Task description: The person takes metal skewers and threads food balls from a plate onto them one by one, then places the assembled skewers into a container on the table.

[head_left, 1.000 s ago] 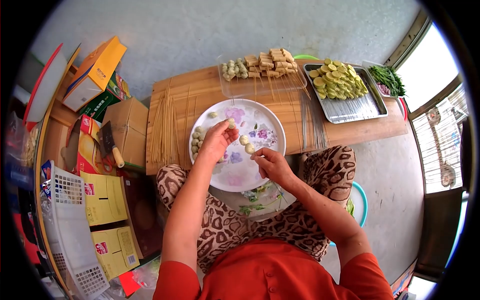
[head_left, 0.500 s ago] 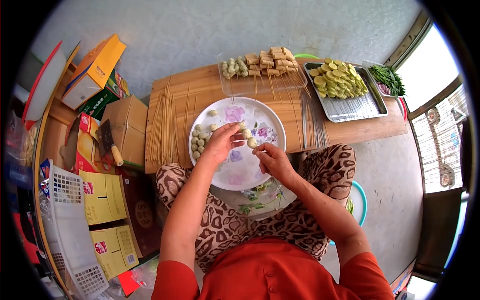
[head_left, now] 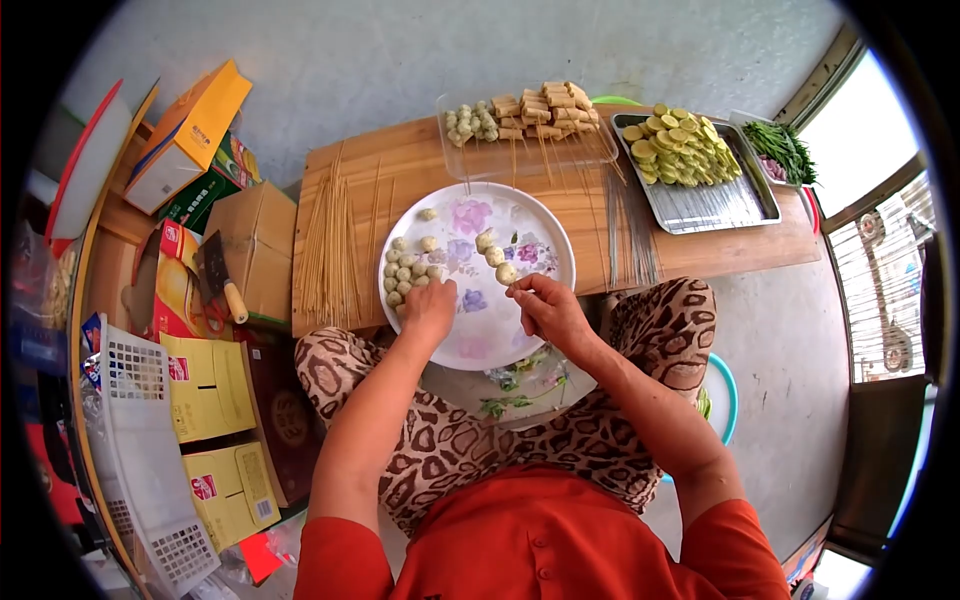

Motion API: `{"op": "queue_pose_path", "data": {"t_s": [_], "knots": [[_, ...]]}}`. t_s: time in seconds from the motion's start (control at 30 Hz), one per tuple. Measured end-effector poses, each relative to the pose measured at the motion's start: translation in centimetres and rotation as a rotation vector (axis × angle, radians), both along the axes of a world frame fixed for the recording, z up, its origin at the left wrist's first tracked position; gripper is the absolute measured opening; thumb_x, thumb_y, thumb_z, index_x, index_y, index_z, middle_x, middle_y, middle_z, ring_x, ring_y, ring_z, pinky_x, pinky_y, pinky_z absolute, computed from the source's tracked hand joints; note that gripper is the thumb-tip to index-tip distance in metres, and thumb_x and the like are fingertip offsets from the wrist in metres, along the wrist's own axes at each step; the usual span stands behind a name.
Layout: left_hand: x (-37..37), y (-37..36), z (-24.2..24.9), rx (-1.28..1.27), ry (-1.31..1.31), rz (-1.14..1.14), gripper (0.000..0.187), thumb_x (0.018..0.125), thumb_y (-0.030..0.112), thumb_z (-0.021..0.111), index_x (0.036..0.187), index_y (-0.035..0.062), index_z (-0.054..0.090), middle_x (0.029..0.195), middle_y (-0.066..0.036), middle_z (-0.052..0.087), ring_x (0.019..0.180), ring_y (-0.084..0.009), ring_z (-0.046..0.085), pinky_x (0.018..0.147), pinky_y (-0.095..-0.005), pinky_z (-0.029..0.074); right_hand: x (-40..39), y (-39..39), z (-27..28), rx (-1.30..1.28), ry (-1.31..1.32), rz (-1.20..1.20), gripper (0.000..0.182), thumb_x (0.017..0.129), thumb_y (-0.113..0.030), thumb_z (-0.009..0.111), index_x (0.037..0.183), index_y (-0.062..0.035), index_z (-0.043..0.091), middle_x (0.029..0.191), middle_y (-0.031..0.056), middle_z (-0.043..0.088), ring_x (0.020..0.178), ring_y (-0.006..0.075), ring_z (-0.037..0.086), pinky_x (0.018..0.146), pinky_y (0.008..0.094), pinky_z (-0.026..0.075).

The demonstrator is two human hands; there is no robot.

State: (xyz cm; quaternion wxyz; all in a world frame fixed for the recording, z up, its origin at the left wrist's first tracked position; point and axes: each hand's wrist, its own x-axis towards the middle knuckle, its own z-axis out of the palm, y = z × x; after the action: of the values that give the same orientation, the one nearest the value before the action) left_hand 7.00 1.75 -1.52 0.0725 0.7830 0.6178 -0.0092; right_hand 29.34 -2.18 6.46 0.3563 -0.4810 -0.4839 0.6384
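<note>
On a round floral tray (head_left: 540,215) lie several pale, speckled balls (head_left: 404,273), grouped at its left side. My left hand (head_left: 430,312) is over the right edge of that group, its fingers curled down and closed; what is between the fingertips is hidden. My right hand (head_left: 552,312) pinches the lower end of a skewer, mostly out of sight, above the tray's right half. Threaded along it are three speckled balls (head_left: 494,257), the lowest right by my fingertips.
Loose bamboo skewers (head_left: 330,250) lie on the wooden table (head_left: 720,250) at the left, with thin metal skewers (head_left: 625,235) at the right. Behind are a clear tub (head_left: 480,170) of filled skewers and a metal tray (head_left: 715,210) of sliced vegetables. A knife (head_left: 222,275) rests by boxes.
My left hand has left the skewered balls and moved left and down to the loose ones. My right hand still holds the skewer, nearly in place.
</note>
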Motion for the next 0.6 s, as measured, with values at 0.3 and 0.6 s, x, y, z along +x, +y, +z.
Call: {"op": "queue_pose_path", "data": {"t_s": [0.3, 0.6], "knots": [[-0.3, 3.5, 2.8, -0.426, -1.558, 0.34, 0.026, 0.088, 0.007, 0.057, 0.113, 0.0001, 0.053, 0.1, -0.009, 0.062, 0.084, -0.0142, 0.06, 0.074, -0.0269, 0.051, -0.1, -0.5, 0.8, 0.012, -0.035, 0.061, 0.017, 0.096, -0.016, 0.048, 0.098, -0.0015, 0.057, 0.053, -0.0019, 0.046, 0.044, 0.0038, 0.037, 0.041, 0.0212, 0.027], [-1.4, 4.3, 4.4, -0.518, -2.057, 0.569, 0.019, 0.089, 0.017, 0.06, 0.103, 0.0043, 0.057, 0.099, -0.009, 0.063, 0.089, -0.0176, 0.06, 0.08, -0.0315, 0.05, -0.6, -1.1, 0.6, 0.055, -0.044, 0.121, 0.018, 0.092, -0.017, 0.05, 0.095, 0.0, 0.058, 0.052, -0.0011, 0.048, 0.046, 0.0054, 0.042, 0.044, 0.0226, 0.032]]}}
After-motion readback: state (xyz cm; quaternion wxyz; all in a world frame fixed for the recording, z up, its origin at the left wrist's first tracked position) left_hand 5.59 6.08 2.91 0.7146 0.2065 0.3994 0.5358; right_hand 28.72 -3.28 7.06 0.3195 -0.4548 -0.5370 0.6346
